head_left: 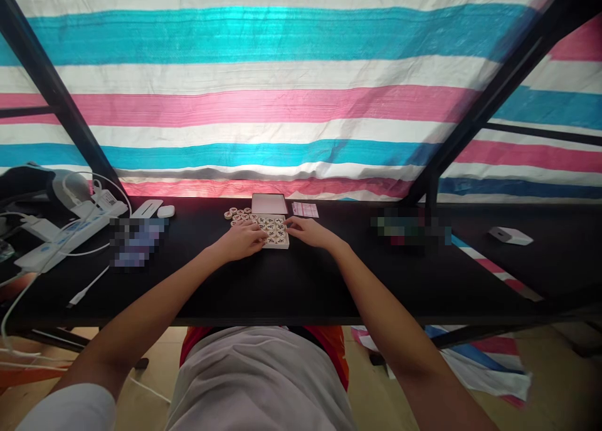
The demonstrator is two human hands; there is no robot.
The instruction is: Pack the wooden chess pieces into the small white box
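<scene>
Left hand point(242, 239) curled over box point(281, 245), hold unclear to me | right hand point(308, 232) flat, fingers spread, at box edge | I judge box nearly full | few discs point(239, 214) outside

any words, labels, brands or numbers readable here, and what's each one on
No text here can be read.
On the round pieces in the box: a dark mark on each, too small to read.
On the loose pieces beside it: the same, too small.
On the pink card: print too small.
On the power strip: blue labels, too small.
On the white tag: dark print, blurred.
</scene>
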